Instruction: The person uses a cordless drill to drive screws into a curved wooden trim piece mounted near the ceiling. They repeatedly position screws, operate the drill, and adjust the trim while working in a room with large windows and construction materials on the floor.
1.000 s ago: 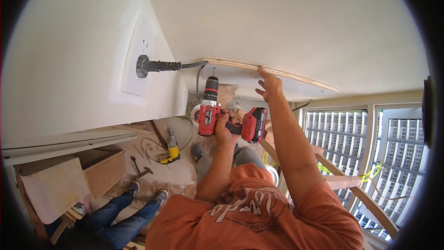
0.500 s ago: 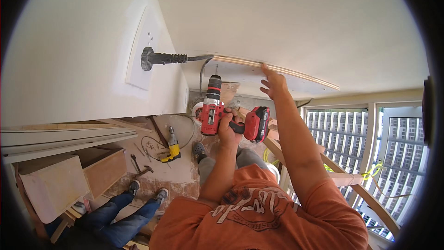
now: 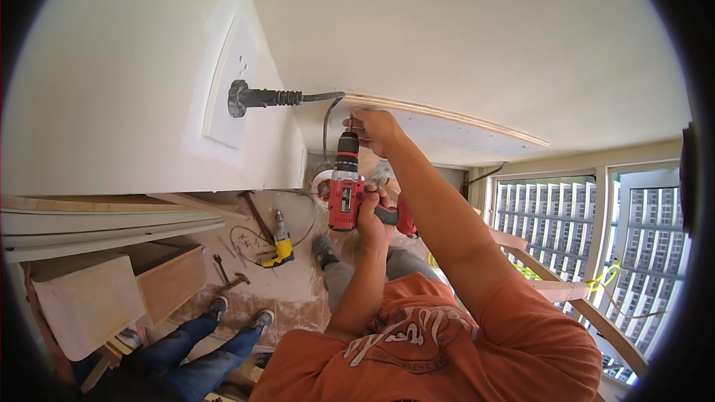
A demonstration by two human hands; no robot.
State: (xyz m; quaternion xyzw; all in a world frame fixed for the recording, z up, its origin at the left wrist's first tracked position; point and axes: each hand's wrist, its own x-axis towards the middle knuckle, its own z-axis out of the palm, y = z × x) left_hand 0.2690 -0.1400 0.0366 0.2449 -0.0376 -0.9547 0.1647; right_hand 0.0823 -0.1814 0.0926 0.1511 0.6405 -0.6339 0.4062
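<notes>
Closed fingers form the grip of the left hand (image 3: 376, 222), wrapped around the handle of a red and black drill (image 3: 343, 207); the right hand (image 3: 377, 132) bends its fingers about the drill's tip, and whether they pinch anything there cannot be told. Ahead rises a broad pale wall (image 3: 477, 30), with slatted windows (image 3: 547, 212) toward the right. At the lower left stands an open wooden box (image 3: 175, 283), its inside too shadowed to show any contents. Near it are the jeans-clad legs (image 3: 197, 350) of another person. Along the wall runs a long board (image 3: 454, 115) with a layered edge, close to the right hand. Next in size is a round white vessel (image 3: 319, 177), mostly behind the drill; something reddish shows there, too covered to identify. Drill and left grip meet at the handle: the red body lies just left of the fist, the black chuck (image 3: 348, 143) points away toward the right fingers, and the battery (image 3: 407, 221) sits to the right, partly behind the right forearm. On the floor lie a yellow power tool (image 3: 279, 247) and, smaller, a hammer (image 3: 237, 281).
</notes>
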